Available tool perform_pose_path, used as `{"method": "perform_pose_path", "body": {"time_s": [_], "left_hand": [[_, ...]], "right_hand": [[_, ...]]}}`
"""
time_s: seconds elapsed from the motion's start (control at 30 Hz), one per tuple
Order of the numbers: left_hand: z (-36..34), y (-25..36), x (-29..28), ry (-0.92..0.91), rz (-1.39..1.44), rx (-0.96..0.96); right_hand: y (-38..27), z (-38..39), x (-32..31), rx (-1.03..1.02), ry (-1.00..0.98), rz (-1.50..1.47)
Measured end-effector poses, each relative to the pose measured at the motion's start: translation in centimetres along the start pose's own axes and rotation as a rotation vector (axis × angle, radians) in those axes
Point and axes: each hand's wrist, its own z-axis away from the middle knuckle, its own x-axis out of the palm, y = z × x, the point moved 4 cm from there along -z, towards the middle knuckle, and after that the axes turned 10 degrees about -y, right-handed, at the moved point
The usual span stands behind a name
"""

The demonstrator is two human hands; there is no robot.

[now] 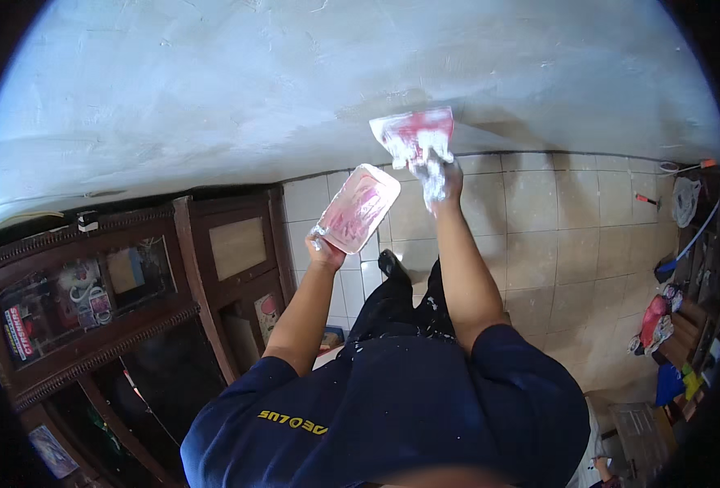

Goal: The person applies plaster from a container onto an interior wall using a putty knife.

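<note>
My right hand (439, 185), smeared with white paste, grips a wide putty knife (413, 134). Its red blade carries white filler and its broad edge is up against the pale wall (295, 73); whether it presses on the surface I cannot tell. Lower and to the left, my left hand (325, 248) is closed on the near end of a rectangular plastic tub (362, 207). The tub is tilted so that its inside shows, coated with thin white and pinkish residue. White paste also marks the left fingers.
A dark wooden cabinet (230, 244) with glass panes stands close on my left. Pale floor tiles (531, 252) lie below. At the right are a red-handled tool (646, 199), a clear plastic bag (685, 201) and a pile of coloured cloths (654, 321).
</note>
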Motion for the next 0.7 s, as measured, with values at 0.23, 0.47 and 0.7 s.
{"method": "perform_pose_path", "body": {"time_s": [0.23, 0.47, 0.7], "left_hand": [[-0.3, -0.2, 1.9, -0.012, 0.006, -0.004], [-0.7, 0.4, 2.2, -0.078, -0.194, 0.050], [-1.5, 0.8, 7.6, -0.237, -0.232, 0.079]], "right_hand": [[-0.3, -3.7, -3.6, -0.093, 0.192, 0.134], [-6.7, 4.5, -3.0, -0.148, -0.018, 0.483], [-14.7, 10.2, 14.3, -0.467, -1.010, 1.720]]}}
